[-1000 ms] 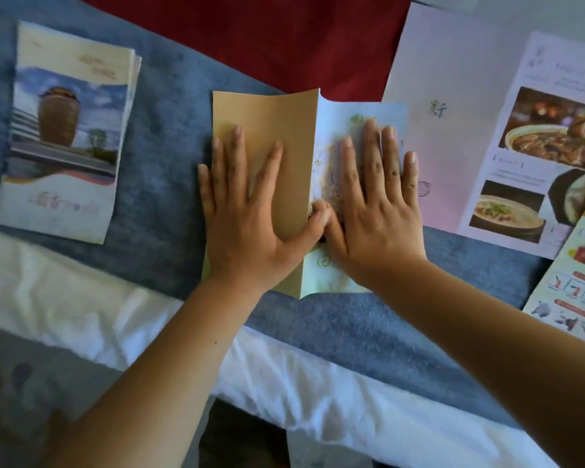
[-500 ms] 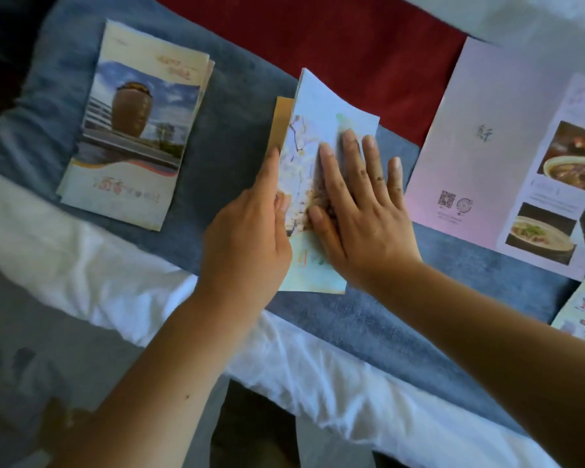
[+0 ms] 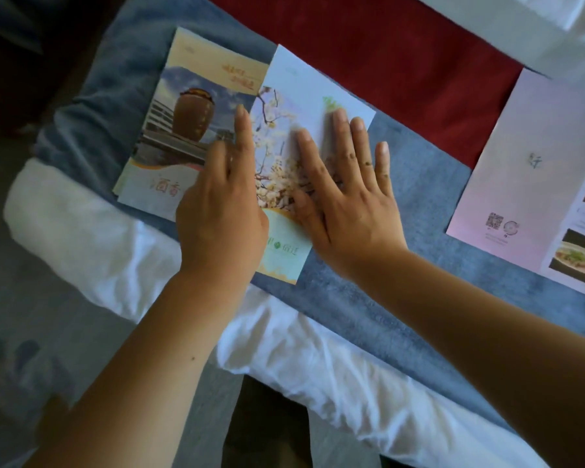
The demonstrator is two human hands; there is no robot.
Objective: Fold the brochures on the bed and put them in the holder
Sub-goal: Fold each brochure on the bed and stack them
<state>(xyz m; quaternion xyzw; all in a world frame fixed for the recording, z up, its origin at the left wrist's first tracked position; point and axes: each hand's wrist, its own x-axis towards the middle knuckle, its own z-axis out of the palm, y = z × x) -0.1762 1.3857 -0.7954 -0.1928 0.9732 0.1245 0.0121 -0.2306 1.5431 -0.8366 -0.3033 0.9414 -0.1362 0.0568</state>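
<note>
Brochure (image 3: 304,92) with blossoms lies pressed under flat left hand (image 3: 220,214) and flat right hand (image 3: 348,204)

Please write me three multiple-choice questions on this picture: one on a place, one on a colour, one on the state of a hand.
1. Where is the jar brochure stack from the blossom brochure? A) on its left B) on its right C) on top of it
2. The cloth beyond the blue blanket is: A) green B) red C) yellow
3. The right hand is: A) a fist B) pinching a corner C) flat, fingers straight
Key: 1 A, the stack shows left of it; 2 B, plain red there; 3 C, the palm lies flat on the blossom brochure.
</note>
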